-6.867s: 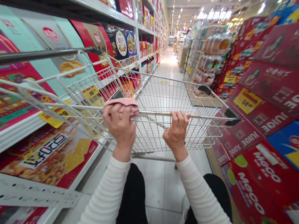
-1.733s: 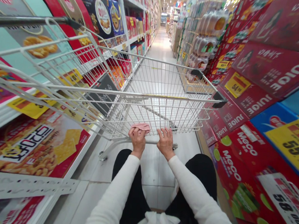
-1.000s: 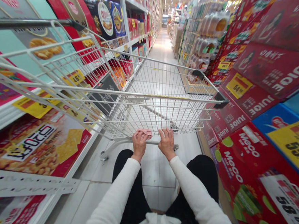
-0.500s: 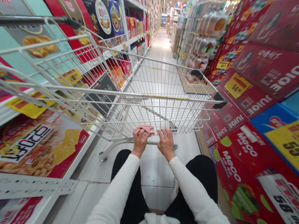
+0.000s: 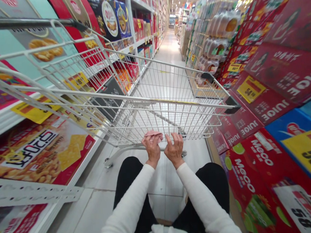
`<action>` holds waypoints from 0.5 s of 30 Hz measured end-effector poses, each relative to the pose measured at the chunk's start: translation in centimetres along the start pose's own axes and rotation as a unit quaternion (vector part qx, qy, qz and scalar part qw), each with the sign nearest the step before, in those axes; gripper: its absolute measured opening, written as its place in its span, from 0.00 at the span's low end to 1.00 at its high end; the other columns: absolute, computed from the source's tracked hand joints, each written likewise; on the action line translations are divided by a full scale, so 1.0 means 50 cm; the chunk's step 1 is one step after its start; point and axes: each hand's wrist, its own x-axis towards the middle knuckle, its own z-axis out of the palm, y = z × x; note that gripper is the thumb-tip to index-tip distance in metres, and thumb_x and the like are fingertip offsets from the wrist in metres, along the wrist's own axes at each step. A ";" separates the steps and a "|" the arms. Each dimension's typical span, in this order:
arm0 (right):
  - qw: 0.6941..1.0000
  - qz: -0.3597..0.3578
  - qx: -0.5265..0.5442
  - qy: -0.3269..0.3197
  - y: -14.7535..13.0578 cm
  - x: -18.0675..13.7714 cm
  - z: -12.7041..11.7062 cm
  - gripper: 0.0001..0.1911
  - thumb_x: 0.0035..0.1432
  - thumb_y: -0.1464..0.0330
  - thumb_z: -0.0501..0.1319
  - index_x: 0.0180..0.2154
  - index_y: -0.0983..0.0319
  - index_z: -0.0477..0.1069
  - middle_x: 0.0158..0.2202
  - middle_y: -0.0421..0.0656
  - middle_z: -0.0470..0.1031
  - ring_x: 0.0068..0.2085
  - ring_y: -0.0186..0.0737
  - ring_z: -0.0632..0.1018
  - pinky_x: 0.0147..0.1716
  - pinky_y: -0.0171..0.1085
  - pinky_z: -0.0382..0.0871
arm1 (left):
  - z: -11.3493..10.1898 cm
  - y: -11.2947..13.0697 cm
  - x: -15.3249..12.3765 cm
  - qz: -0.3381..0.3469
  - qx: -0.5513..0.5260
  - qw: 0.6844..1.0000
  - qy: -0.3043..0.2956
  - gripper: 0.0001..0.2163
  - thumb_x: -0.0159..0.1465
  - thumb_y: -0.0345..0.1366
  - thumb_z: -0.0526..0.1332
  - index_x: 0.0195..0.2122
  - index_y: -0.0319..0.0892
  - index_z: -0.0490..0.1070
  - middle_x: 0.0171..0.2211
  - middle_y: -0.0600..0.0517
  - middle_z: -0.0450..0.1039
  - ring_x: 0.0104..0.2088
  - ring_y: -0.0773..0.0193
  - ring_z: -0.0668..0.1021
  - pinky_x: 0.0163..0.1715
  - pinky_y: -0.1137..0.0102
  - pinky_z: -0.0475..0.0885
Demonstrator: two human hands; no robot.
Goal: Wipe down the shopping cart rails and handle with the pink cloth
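Note:
A wire shopping cart (image 5: 168, 105) stands in front of me in a supermarket aisle, its basket bare. My left hand (image 5: 151, 148) is closed round a pink cloth (image 5: 154, 134) and presses it on the cart's low bar at the near end. My right hand (image 5: 175, 149) sits right beside it, fingers curled over the same bar. Both arms wear white ribbed sleeves. My dark-trousered legs show below.
Shelves of boxed biscuits (image 5: 40, 149) line the left side close to the cart. Stacked red juice cartons (image 5: 270, 83) and bottled drinks (image 5: 219, 37) crowd the right. The pale tiled aisle floor (image 5: 168, 51) runs straight ahead.
Earlier both hands gripped the cart's upper handle, the left with the cloth. They now sit lower on the near bar, and the left hand with the cloth has slid right toward the right hand.

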 end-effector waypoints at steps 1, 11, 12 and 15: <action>1.000 0.000 -0.001 0.008 -0.002 0.015 -0.004 0.31 0.56 0.79 0.54 0.60 0.57 0.71 0.60 0.51 0.70 0.67 0.50 0.62 0.67 0.59 0.58 | -0.004 -0.007 0.002 0.004 -0.003 1.000 -0.002 0.12 0.69 0.32 0.54 0.40 0.45 0.79 0.46 0.43 0.71 0.52 0.54 0.71 0.56 0.54 0.66; 1.000 -0.004 -0.030 -0.003 -0.002 0.065 -0.018 0.38 0.56 0.80 0.52 0.67 0.57 0.63 0.65 0.48 0.69 0.71 0.52 0.57 0.68 0.59 0.57 | -0.005 -0.024 0.066 -0.162 0.031 0.970 0.176 0.14 0.59 0.26 0.53 0.45 0.39 0.71 0.49 0.40 0.62 0.55 0.50 0.67 0.58 0.50 0.65; 0.999 -0.006 -0.034 0.002 -0.001 0.064 -0.017 0.37 0.56 0.80 0.52 0.66 0.57 0.64 0.64 0.49 0.69 0.71 0.52 0.57 0.68 0.58 0.58 | 0.010 -0.001 0.049 -0.150 0.019 0.977 0.149 0.12 0.60 0.27 0.53 0.43 0.40 0.71 0.47 0.41 0.63 0.53 0.50 0.68 0.56 0.50 0.67; 0.999 -0.020 -0.043 0.008 0.008 0.064 -0.018 0.34 0.58 0.79 0.53 0.65 0.56 0.66 0.63 0.48 0.71 0.69 0.51 0.59 0.67 0.58 0.58 | 0.040 0.052 0.000 -0.082 -0.032 0.995 0.045 0.09 0.62 0.28 0.53 0.38 0.41 0.73 0.41 0.44 0.64 0.46 0.53 0.69 0.50 0.54 0.70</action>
